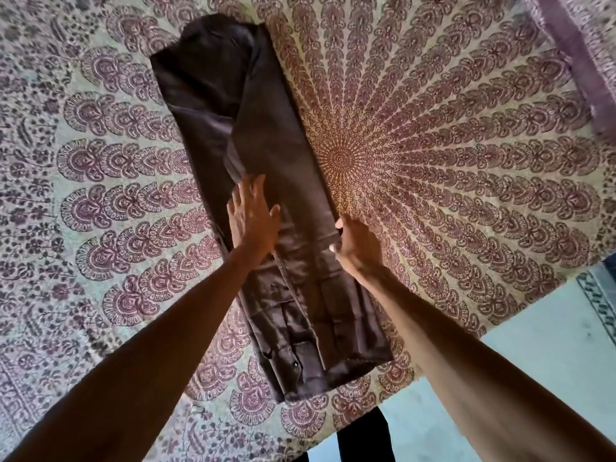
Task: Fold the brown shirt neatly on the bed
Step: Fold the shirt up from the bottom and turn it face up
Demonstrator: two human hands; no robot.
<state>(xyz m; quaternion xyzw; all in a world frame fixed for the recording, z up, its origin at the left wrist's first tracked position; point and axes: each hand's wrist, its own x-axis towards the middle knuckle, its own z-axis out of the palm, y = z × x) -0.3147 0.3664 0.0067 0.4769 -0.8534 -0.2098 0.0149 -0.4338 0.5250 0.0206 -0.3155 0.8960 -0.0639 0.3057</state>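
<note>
Bed [466, 161] with mandala-print sheet fills my view. Brown shirt [266, 135] lies on it as a long narrow strip, sides folded in, running from near end to far end, left of the print's centre.

Left hand [251, 218] lies flat on the shirt's middle, fingers straight and spread, holding nothing. Right hand [358, 245] is at the shirt's right edge, level with the left, fingers curled round that edge.

Pale floor [550, 345] shows right of the shirt's near end. Purple cloth [573, 45] lies well right of the far end. Small button [294, 365] visible near the near end. Nothing lies on the shirt except my hands.
</note>
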